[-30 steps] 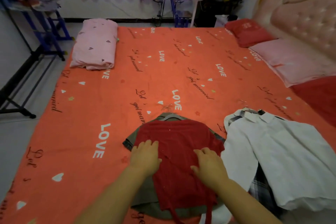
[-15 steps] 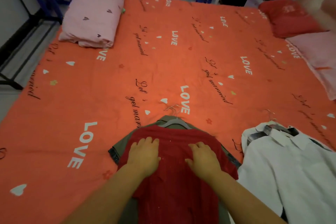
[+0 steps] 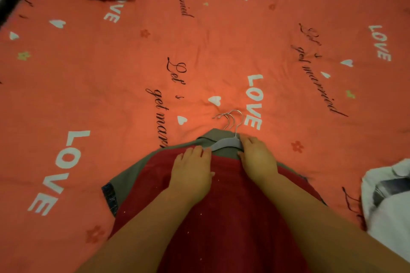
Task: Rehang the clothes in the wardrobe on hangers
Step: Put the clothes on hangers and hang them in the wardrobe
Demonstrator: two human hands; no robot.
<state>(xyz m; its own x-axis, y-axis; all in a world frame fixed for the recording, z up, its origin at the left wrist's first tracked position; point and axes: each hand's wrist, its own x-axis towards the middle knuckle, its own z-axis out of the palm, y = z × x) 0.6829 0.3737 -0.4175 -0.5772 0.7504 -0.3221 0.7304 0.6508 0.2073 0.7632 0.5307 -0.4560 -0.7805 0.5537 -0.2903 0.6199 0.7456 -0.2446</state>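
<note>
The soft dark-red knit top [image 3: 221,217] lies flat over an olive-grey garment [image 3: 133,173] on the orange printed bed [image 3: 111,84]. The left hand [image 3: 192,168] presses its upper edge, fingers straight. The right hand [image 3: 257,157] touches the pale grey hanger [image 3: 226,144] just beyond; whether it grips is unclear. The top looks light and floppy, so is likely best pinched at the shoulders.

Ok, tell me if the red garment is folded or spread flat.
Spread flat: the red garment lies unfolded over the grey garment on the bedspread.

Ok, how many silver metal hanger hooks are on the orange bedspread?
3, bunched just past the grey-green garment's collar: left hook, middle hook, and the right hook rising from the pale grey hanger at the right hand. More may be hidden under clothes.
</note>
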